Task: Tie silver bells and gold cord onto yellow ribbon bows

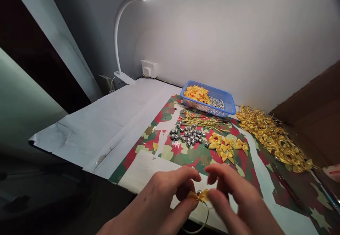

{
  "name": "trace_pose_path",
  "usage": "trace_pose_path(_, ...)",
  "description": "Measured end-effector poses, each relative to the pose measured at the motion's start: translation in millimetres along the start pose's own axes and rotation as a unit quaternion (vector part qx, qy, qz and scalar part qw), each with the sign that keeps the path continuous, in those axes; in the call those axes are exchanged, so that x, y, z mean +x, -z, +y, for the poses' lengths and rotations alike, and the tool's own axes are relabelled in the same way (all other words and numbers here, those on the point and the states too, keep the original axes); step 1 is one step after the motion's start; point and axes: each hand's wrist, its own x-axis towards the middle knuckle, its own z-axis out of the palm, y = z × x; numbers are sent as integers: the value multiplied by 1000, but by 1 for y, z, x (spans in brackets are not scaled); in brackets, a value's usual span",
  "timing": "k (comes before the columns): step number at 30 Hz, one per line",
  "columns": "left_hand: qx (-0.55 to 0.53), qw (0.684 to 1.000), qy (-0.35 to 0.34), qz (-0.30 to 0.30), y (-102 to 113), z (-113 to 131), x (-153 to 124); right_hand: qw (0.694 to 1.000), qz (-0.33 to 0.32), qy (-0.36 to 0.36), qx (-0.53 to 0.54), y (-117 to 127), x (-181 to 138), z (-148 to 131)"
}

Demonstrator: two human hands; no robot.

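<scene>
My left hand (170, 196) is closed on a small yellow ribbon bow (203, 195) near the front edge of the table, thumb against its left side. A silver bell (199, 192) sits at the bow's middle, and a thin gold cord loop (206, 217) hangs below it. Beside the bow's right end is my right hand (236, 196), with thumb and index finger apart; whether the thumb touches the ribbon I cannot tell. Beyond my hands lie loose silver bells (190, 135), several yellow bows (224, 146) and a bundle of gold cords (203, 119).
A blue basket (230, 102) against the wall holds more bows and bells. To the right is a long heap of bows with cords (273, 137), with a pen-like tool (325, 192) nearby. A clip-on lamp (117, 33) stands at the back left.
</scene>
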Motion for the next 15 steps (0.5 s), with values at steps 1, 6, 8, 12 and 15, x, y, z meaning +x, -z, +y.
trace_pose_path(1,-2,1000,-8,12,1,0,0,1000,-28,0,5,-3,3,2)
trace_pose_path(6,-90,993,16,81,1,-6,-2,997,-63,-17,49,-12,1,7)
trace_pose_path(8,-156,985,31,61,2,-7,-3,995,-60,-43,69,-13,1,7)
trace_pose_path(12,-220,973,70,9,7,-6,-1,990,-60,-64,109,-10,5,4)
trace_pose_path(15,-215,973,79,-6,8,-4,4,984,-69,-69,152,-9,9,3)
